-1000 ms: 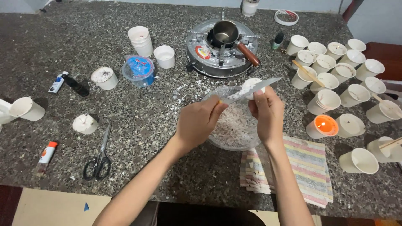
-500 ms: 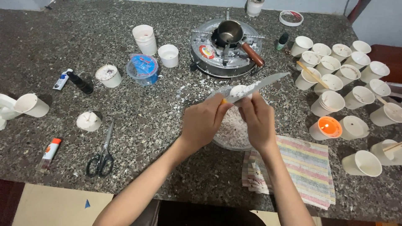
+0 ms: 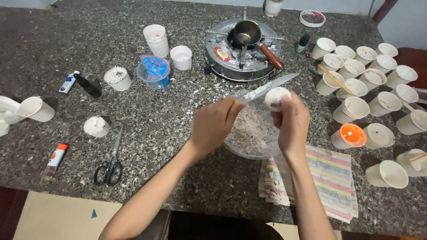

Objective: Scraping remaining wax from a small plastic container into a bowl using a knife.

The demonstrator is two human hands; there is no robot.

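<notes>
Since a moment earlier the left hand (image 3: 213, 126), grip closed on the knife (image 3: 267, 88), had seemingly drawn its blade along the white wax lump (image 3: 276, 98) held by the right hand (image 3: 291, 122) over the bowl (image 3: 251, 133) of shavings.

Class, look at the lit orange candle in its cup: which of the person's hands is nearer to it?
Right. The right hand, holding a white wax lump, is just left of the lit candle; the left hand, gripping the knife, is farther left, beyond the bowl.

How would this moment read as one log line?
left hand: grips knife | right hand: holds white wax lump | blade on lump | below: bowl of shavings
</notes>
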